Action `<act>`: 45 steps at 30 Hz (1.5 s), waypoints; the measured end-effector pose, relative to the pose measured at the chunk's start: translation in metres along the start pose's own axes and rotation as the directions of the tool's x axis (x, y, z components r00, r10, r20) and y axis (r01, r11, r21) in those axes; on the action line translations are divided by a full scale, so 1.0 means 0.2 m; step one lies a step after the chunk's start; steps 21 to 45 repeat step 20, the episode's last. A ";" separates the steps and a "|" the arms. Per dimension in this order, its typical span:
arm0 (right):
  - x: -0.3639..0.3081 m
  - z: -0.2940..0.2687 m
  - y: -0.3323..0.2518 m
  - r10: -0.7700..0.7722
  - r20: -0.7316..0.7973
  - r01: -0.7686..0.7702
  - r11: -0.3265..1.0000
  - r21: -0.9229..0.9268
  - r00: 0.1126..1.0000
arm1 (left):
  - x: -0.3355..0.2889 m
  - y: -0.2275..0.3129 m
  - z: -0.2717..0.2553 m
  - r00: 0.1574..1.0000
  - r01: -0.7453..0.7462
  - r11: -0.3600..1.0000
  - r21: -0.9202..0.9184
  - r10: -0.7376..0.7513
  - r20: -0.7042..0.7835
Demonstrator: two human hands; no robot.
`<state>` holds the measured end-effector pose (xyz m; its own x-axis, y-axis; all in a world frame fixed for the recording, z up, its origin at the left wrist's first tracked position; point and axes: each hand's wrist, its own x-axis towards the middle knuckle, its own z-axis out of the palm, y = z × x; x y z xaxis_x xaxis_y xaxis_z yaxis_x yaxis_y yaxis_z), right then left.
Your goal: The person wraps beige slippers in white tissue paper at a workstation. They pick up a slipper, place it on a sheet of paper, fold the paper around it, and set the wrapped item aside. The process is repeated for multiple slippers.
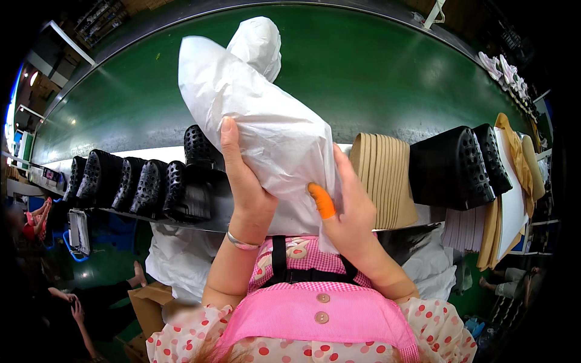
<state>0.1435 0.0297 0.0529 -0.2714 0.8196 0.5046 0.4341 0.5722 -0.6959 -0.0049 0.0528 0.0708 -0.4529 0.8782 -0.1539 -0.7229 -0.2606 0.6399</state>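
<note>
In front of my chest is a sheet of thin white wrapping paper (266,115), bunched into a long, crinkled bundle that points up to the left. Whatever it may wrap is hidden. My left hand (245,181) grips its near left side, thumb on top and fingers out of sight beneath. On the right edge, my right hand (351,209) holds the paper with its thumb, which wears an orange finger cot (322,201), against the near end. A second, rounded white paper bundle (259,45) lies just beyond, partly covered by the first.
Beyond runs a green work surface (375,78). Black dimpled blocks (148,187) line its near edge on the left. To the right stand stacked tan sheets (381,178), larger black pieces (454,169) and white and brown paper (508,193). Pale shoes (505,69) sit far right. Other people are at both sides.
</note>
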 end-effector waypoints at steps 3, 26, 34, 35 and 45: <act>0.03 0.04 0.00 -0.237 -0.097 0.233 0.971 -0.050 0.967 | 0.01 0.01 0.04 0.996 0.047 0.989 -0.142 -0.036 0.077; 0.11 0.07 0.02 -0.345 -0.258 0.367 0.930 0.039 0.902 | -0.06 0.06 0.11 0.994 0.097 0.938 -0.333 -0.072 0.086; 0.11 0.07 0.02 -0.345 -0.258 0.367 0.930 0.039 0.902 | -0.06 0.06 0.11 0.994 0.097 0.938 -0.333 -0.072 0.086; 0.11 0.07 0.02 -0.345 -0.258 0.367 0.930 0.039 0.902 | -0.06 0.06 0.11 0.994 0.097 0.938 -0.333 -0.072 0.086; 0.11 0.07 0.02 -0.345 -0.258 0.367 0.930 0.039 0.902 | -0.06 0.06 0.11 0.994 0.097 0.938 -0.333 -0.072 0.086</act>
